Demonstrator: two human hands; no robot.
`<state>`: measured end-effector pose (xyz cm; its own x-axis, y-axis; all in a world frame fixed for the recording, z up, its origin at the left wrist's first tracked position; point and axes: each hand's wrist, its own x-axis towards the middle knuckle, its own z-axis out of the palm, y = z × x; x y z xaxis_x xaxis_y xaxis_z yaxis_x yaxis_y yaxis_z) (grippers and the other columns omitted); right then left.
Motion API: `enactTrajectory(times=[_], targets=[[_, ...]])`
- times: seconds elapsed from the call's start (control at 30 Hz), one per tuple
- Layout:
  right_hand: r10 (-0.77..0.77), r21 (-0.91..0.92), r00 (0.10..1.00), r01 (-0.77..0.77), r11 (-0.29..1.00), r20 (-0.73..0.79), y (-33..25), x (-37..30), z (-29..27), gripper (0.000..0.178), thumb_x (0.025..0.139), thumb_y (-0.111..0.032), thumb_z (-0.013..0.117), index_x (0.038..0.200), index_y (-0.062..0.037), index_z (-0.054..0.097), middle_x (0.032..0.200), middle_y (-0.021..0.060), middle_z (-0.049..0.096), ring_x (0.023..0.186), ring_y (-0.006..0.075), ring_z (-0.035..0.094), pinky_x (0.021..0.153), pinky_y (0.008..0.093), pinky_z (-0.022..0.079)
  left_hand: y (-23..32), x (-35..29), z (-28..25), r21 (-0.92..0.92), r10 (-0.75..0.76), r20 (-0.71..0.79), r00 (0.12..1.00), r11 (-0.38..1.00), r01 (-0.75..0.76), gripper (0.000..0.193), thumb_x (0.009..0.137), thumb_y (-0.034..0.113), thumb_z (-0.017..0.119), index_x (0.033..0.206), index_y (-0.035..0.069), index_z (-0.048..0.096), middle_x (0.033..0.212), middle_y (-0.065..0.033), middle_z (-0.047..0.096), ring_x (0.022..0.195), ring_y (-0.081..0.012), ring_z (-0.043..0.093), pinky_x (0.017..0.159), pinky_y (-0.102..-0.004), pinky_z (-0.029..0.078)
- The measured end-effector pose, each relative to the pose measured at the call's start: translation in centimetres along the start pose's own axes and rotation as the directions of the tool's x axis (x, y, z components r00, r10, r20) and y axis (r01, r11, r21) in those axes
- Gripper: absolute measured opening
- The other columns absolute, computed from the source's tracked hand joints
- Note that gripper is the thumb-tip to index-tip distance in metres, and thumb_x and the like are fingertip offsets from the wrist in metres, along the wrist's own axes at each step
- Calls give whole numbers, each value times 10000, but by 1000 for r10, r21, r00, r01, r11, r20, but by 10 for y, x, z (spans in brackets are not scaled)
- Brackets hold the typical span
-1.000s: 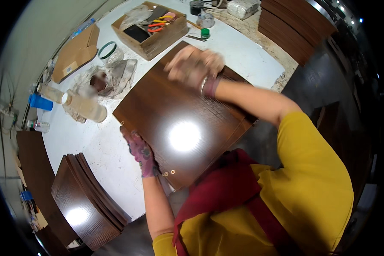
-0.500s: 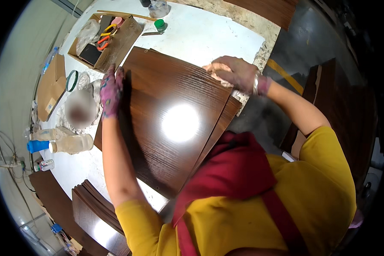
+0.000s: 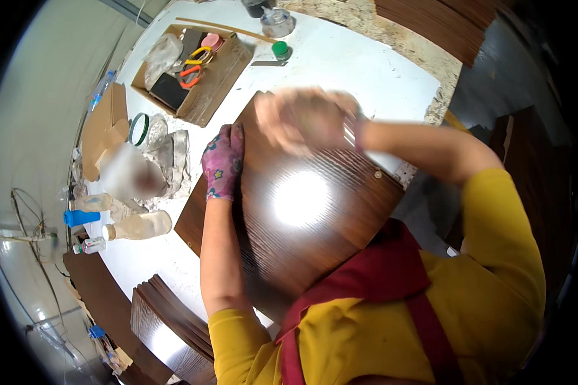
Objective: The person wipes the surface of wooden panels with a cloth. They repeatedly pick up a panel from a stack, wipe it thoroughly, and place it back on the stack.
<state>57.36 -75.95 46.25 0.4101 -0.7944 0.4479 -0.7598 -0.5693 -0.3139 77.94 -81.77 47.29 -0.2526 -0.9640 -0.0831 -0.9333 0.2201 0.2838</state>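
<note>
A dark brown wood-grain panel (image 3: 282, 250) lies on the white worktable in front of me, with a bright glare on its face. Part of another brown panel (image 3: 190, 224) shows beneath it on the left. My left hand (image 3: 222, 163), in a purple flowered glove, rests along the left edge with its fingers stretched out. Over the far part of the panel, my right hand (image 3: 318, 122) is smeared by motion. It is closed on a peach-coloured cloth (image 3: 271, 122), which is also blurred.
Beyond the panel stands a cardboard box (image 3: 215, 86) with scissors (image 3: 190, 77) and a plastic bag. A green-lidded jar (image 3: 280, 50) and a clear container (image 3: 277, 24) sit farther back. Bottles (image 3: 138, 226) and a crumpled cloth (image 3: 176, 163) are at left. Stacked panels (image 3: 173, 321) lie lower left.
My right hand has swept from the panel's right edge leftward over its surface with the cloth. My left hand stays at the left edge. The whole view has shifted.
</note>
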Motion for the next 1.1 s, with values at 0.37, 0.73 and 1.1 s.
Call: enactTrajectory(times=[0.37, 0.73, 1.1], targets=[[-187, 33, 905, 189, 981, 382, -62, 3, -24, 221, 888, -280, 514, 978, -82, 556, 918, 107, 568, 877, 266, 594, 732, 381, 497, -22, -9, 9, 129, 250, -198, 948, 965, -228, 204, 879, 155, 464, 905, 57, 641, 827, -159, 686, 768, -329, 685, 626, -433, 552], [142, 504, 975, -210, 838, 169, -9, 70, 43, 276, 868, -166, 607, 1111, -37, 584, 1070, 102, 620, 975, 163, 606, 820, 281, 487, -72, -141, -24, -469, -64, -713, 698, 784, -407, 262, 914, 89, 520, 1162, 56, 594, 1105, -179, 633, 966, -335, 624, 863, -404, 497], [-615, 726, 415, -538, 428, 671, -310, 23, 42, 447, 864, -377, 627, 1126, -15, 631, 1085, 122, 669, 1021, 184, 619, 907, 327, 485, -386, -641, -114, 88, -608, -729, 314, 371, 924, 470, 965, 340, 488, 1286, -3, 500, 1282, -228, 534, 1201, -381, 489, 997, -447, 409]])
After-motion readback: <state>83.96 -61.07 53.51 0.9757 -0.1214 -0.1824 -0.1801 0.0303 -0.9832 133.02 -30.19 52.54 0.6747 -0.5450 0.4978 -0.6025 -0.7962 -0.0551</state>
